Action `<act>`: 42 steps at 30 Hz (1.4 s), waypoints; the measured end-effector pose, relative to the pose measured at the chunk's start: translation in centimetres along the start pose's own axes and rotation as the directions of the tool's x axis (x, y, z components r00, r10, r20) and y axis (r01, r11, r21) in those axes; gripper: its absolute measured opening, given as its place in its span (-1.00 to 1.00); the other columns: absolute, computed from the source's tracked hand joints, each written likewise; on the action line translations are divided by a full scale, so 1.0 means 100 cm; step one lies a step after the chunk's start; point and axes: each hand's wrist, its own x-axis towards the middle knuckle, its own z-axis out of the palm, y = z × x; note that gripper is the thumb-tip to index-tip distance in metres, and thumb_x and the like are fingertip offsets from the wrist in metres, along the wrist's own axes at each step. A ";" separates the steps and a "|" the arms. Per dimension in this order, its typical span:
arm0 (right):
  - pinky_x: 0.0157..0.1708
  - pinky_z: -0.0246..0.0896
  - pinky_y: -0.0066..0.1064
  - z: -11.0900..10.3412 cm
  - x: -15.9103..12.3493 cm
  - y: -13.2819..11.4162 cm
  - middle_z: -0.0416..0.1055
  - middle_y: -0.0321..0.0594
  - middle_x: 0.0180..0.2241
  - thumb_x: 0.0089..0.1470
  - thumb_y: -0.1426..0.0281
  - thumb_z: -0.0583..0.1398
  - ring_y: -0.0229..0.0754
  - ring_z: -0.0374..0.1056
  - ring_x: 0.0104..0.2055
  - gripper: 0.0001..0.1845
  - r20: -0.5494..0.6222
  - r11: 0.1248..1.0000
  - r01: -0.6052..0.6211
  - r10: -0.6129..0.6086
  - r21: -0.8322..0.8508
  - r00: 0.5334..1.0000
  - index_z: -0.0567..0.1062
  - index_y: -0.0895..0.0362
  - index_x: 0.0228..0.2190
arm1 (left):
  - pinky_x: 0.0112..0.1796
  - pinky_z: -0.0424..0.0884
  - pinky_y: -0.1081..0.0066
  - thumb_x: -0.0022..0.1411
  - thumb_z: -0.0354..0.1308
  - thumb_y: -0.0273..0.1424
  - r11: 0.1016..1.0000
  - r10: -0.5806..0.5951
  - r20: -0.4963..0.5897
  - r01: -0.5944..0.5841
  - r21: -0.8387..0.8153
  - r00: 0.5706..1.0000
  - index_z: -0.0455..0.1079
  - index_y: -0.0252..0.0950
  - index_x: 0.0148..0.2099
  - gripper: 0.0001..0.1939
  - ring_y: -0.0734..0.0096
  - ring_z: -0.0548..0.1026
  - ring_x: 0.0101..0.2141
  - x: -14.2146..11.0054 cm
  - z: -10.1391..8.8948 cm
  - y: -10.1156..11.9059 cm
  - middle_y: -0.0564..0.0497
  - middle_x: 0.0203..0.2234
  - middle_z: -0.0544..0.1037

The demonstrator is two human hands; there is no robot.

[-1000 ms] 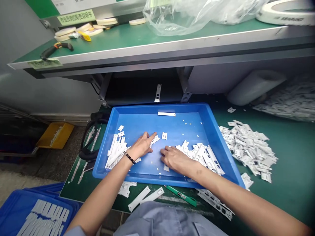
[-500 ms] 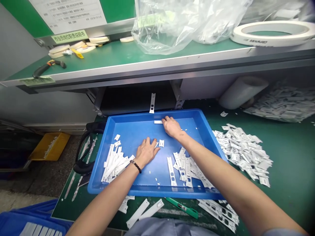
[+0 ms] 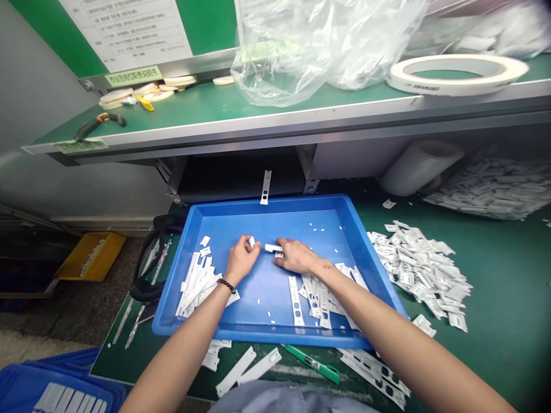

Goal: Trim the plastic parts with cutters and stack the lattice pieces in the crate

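A blue tray (image 3: 193, 223) sits on the green bench in front of me. My left hand (image 3: 241, 259) is over the tray's middle, fingers pinched on a small white plastic piece (image 3: 252, 242). My right hand (image 3: 296, 256) is just beside it, closed on a short white plastic strip (image 3: 272, 248) that points toward the left hand. A heap of white strips (image 3: 198, 284) lies in the tray under my left wrist. Another heap of perforated strips (image 3: 321, 292) lies under my right forearm.
A pile of small white parts (image 3: 419, 265) lies on the bench right of the tray, and another pile (image 3: 495, 186) further back. A green-handled knife (image 3: 312, 361) and loose strips lie at the near edge. A shelf above holds a tape ring (image 3: 456, 73), plastic bag (image 3: 318, 46) and pliers (image 3: 99, 123).
My right hand reached to the tray's far edge, took the white strip lying there and brought it back to the middle. My left hand lifted off the tray floor and closed on a small piece.
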 end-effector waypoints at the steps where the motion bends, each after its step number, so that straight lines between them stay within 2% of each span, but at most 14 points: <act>1: -0.26 0.18 -0.34 0.003 -0.002 -0.002 0.44 -0.03 -0.13 0.06 0.17 0.15 -0.01 0.40 -0.17 -0.51 0.000 1.000 0.012 -0.012 0.011 1.000 0.31 0.13 -0.01 | -0.52 0.28 0.49 0.14 0.13 -0.12 0.965 -0.143 0.029 0.146 -0.219 0.989 0.38 -0.30 -0.19 -0.66 0.47 0.37 -0.55 0.003 -0.008 0.003 0.06 -0.56 0.39; 3: -0.23 0.17 -0.32 0.006 -0.006 -0.004 0.44 0.00 -0.12 0.06 0.18 0.15 0.02 0.40 -0.14 -0.51 -0.018 0.999 0.023 -0.022 0.029 1.000 0.32 0.15 -0.01 | -0.65 0.16 0.56 0.14 0.11 -0.13 0.699 -0.323 0.223 0.390 -0.599 0.920 0.39 -0.34 -0.21 -0.65 0.57 0.28 -0.64 0.007 -0.026 0.011 0.07 -0.57 0.37; 6: -0.21 0.16 -0.33 0.000 -0.011 -0.003 0.44 -0.02 -0.12 0.07 0.24 0.12 0.00 0.39 -0.13 -0.55 -0.049 0.997 0.038 -0.035 0.066 0.998 0.34 0.14 -0.01 | -0.68 0.19 0.64 0.20 0.02 -0.25 0.253 -0.305 0.461 0.538 -0.804 0.833 0.38 -0.38 -0.10 -0.67 0.62 0.33 -0.60 0.008 -0.048 0.021 -0.01 -0.47 0.45; 8: -0.20 0.15 -0.35 -0.008 -0.017 0.000 0.43 -0.04 -0.09 0.07 0.27 0.11 -0.03 0.38 -0.11 -0.54 -0.070 0.995 0.046 -0.040 0.090 0.997 0.33 0.14 0.01 | -0.63 0.28 0.67 0.22 -0.02 -0.31 0.131 -0.280 0.503 0.552 -0.824 0.818 0.37 -0.36 -0.05 -0.67 0.61 0.39 -0.53 0.007 -0.054 0.026 -0.05 -0.39 0.49; 10: -0.20 0.15 -0.38 -0.017 -0.025 0.004 0.44 -0.07 -0.11 0.06 0.29 0.10 -0.06 0.38 -0.12 -0.53 -0.098 0.991 0.037 -0.024 0.129 0.995 0.32 0.14 0.02 | -0.62 0.31 0.68 0.22 0.00 -0.34 0.097 -0.273 0.529 0.570 -0.816 0.804 0.37 -0.35 -0.02 -0.68 0.61 0.41 -0.51 0.005 -0.052 0.031 -0.05 -0.35 0.51; 16: -0.32 0.10 -0.43 -0.044 -0.061 0.025 0.43 -0.25 -0.26 0.03 0.29 0.10 -0.18 0.34 -0.29 -0.61 -0.253 0.940 -0.030 0.122 0.339 0.960 0.36 0.06 -0.06 | -0.70 0.20 0.71 0.15 0.03 -0.46 0.090 -0.272 0.577 0.618 -0.781 0.770 0.38 -0.40 -0.07 -0.71 0.66 0.32 -0.60 0.012 -0.011 0.063 -0.02 -0.46 0.47; 21: -0.33 0.11 -0.43 -0.069 -0.111 0.065 0.42 -0.29 -0.31 0.04 0.22 0.13 -0.20 0.33 -0.32 -0.62 -0.424 0.904 -0.167 0.341 0.394 0.839 0.36 0.04 -0.08 | -0.68 0.17 0.66 0.11 0.02 -0.47 0.201 -0.139 0.678 0.691 -0.694 0.722 0.40 -0.45 -0.11 -0.70 0.65 0.28 -0.62 0.019 0.068 0.135 -0.03 -0.49 0.46; 26: -0.35 0.15 -0.40 -0.080 -0.162 0.128 0.46 -0.23 -0.29 0.04 0.10 0.12 -0.15 0.37 -0.34 -0.55 -0.441 0.771 -0.413 0.623 0.485 0.646 0.39 0.06 -0.08 | -0.52 0.30 0.56 0.13 0.05 -0.44 0.538 0.035 0.668 0.549 -0.639 0.743 0.43 -0.48 -0.12 -0.70 0.58 0.37 -0.55 0.002 0.172 0.213 -0.10 -0.42 0.52; 29: -0.31 0.19 -0.31 -0.075 -0.183 0.161 0.48 -0.10 -0.26 0.01 -0.02 0.11 0.00 0.41 -0.26 -0.36 -0.404 0.706 -0.562 0.708 0.431 0.579 0.35 0.11 0.02 | -0.14 0.40 0.34 0.17 0.11 -0.29 0.790 0.132 0.654 0.319 -0.524 0.745 0.37 -0.41 0.06 -0.55 0.26 0.49 -0.14 -0.008 0.203 0.235 -0.24 -0.06 0.51; 32: -0.25 0.21 -0.16 -0.067 -0.198 0.178 0.48 0.06 -0.27 0.00 -0.11 0.08 0.21 0.40 -0.17 -0.19 -0.349 0.626 -0.699 0.777 0.347 0.523 0.25 0.19 0.12 | 0.10 0.23 0.22 0.18 0.13 -0.13 0.907 0.295 0.620 -0.008 -0.422 0.727 0.23 -0.29 0.23 -0.38 0.11 0.31 0.14 -0.006 0.187 0.232 -0.21 0.20 0.29; 35: -0.27 0.22 -0.13 -0.061 -0.209 0.172 0.49 0.06 -0.28 0.09 -0.04 0.00 0.22 0.40 -0.19 -0.34 -0.319 0.610 -0.698 0.792 0.375 0.521 0.31 0.13 0.05 | 0.03 0.32 0.24 0.28 0.01 -0.16 0.905 0.397 0.561 -0.206 -0.373 0.726 0.19 -0.22 0.25 -0.46 0.19 0.43 0.03 0.015 0.128 0.198 -0.17 0.15 0.36; 37: -0.24 0.23 -0.18 -0.061 -0.208 0.154 0.48 0.03 -0.17 0.14 0.03 -0.03 0.14 0.39 -0.14 -0.46 -0.357 0.684 -0.604 0.730 0.410 0.584 0.36 0.08 0.00 | 0.02 0.33 0.24 0.32 -0.04 -0.22 0.939 0.343 0.459 -0.319 -0.132 0.820 0.30 -0.23 0.15 -0.59 0.18 0.44 0.00 0.036 0.083 0.157 -0.15 0.04 0.47; 39: -0.20 0.23 -0.25 -0.063 -0.198 0.128 0.44 -0.04 -0.07 0.19 0.09 -0.06 0.05 0.37 -0.08 -0.53 -0.400 0.787 -0.454 0.608 0.418 0.686 0.39 0.04 -0.03 | 0.06 0.27 0.16 0.34 -0.12 -0.34 0.899 0.252 0.324 -0.345 0.270 0.912 0.33 -0.30 0.11 -0.62 0.10 0.40 0.03 0.054 0.045 0.108 -0.20 0.03 0.45; 42: -0.30 0.20 -0.33 -0.066 -0.170 0.087 0.49 -0.12 -0.15 0.23 0.15 -0.08 -0.05 0.39 -0.20 -0.57 -0.324 0.862 -0.284 0.435 0.420 0.840 0.37 0.03 -0.01 | 0.08 0.23 0.10 0.32 -0.14 -0.43 0.716 0.200 0.226 -0.300 0.631 0.953 0.25 -0.36 0.18 -0.58 0.00 0.27 0.12 0.069 0.012 0.047 -0.28 0.13 0.32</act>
